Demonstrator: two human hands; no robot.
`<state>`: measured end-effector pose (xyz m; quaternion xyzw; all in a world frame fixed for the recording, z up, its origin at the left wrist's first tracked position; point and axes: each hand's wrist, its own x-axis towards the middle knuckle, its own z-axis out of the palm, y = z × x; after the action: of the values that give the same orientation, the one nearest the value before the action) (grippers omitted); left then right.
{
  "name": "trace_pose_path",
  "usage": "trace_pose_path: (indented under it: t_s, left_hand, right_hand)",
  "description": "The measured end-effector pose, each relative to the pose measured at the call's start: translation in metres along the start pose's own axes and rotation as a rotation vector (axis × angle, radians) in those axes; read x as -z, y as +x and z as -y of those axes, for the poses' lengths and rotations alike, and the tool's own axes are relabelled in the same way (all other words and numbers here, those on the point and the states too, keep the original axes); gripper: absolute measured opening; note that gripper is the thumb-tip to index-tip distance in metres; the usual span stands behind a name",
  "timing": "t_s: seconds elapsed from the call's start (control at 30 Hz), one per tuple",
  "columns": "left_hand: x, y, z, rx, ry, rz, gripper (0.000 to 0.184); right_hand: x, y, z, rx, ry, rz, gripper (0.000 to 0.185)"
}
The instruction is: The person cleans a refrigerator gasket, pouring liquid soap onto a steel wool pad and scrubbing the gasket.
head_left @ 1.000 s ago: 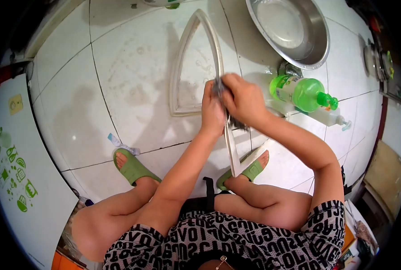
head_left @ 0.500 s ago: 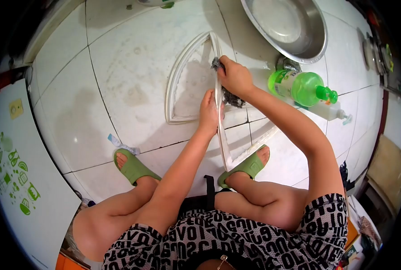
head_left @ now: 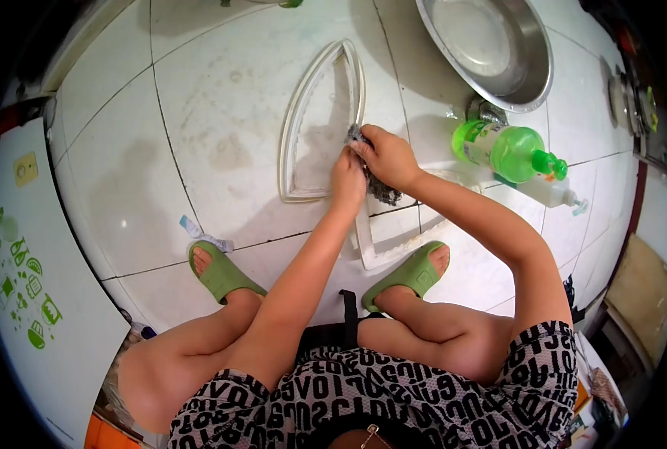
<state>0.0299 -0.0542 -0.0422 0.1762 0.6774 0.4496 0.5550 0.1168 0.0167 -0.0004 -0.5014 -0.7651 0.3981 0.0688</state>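
Head: right hand grips scourer; green liquid in bottle near basin

Rough scrubber, glossy metal basin

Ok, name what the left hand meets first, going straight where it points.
Probably the dark grey, shaggy scrubber in the right hand, just beyond the left hand; whether they touch is unclear.

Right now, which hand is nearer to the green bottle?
Right: the right hand is left of the green bottle, apart from it; the left hand is farther left.
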Motion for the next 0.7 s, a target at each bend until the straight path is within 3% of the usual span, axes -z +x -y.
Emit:
trace_pose_path:
  t_s: [0.03, 0.07, 0.13, 0.27, 0.33, 0.47, 0.57, 0.63, 0.7]
  left_hand:
    - [0.002, -0.001, -0.005, 0.137, 0.053, -0.006, 0.029]
    - [0.003, 0.000, 0.000, 0.141, 0.052, -0.006, 0.029]
    - [0.005, 0.007, 0.014, 0.014, 0.203, -0.102, 0.033]
    - [0.006, 0.013, 0.023, -0.079, 0.123, -0.090, 0.029]
    - [0.007, 0.013, 0.012, 0.173, -0.150, 0.025, 0.022]
    - [0.011, 0.013, 0.002, 0.255, -0.230, 0.058, 0.020]
    - [0.009, 0.017, 0.007, 0.287, -0.269, 0.029, 0.019]
    - [0.007, 0.024, 0.024, 0.128, -0.249, -0.015, 0.022]
    - [0.003, 0.030, 0.030, 0.104, -0.185, -0.068, 0.022]
  right_hand:
    - [-0.003, -0.001, 0.000, -0.001, 0.000, 0.001, 0.025]
    - [-0.007, -0.003, 0.001, 0.004, -0.037, -0.023, 0.025]
    - [-0.013, -0.004, -0.002, 0.010, -0.076, -0.044, 0.026]
    - [-0.018, 0.000, -0.011, -0.055, -0.156, -0.040, 0.027]
    - [-0.014, 0.008, -0.013, -0.045, -0.174, -0.057, 0.028]
    - [-0.009, 0.018, -0.012, -0.191, -0.116, -0.104, 0.030]
    - [-0.009, 0.013, -0.009, -0.109, -0.081, -0.086, 0.026]
    - [-0.017, 0.005, -0.006, 0.092, -0.162, -0.034, 0.021]
    - [-0.025, 0.005, -0.007, 0.113, -0.203, -0.025, 0.020]
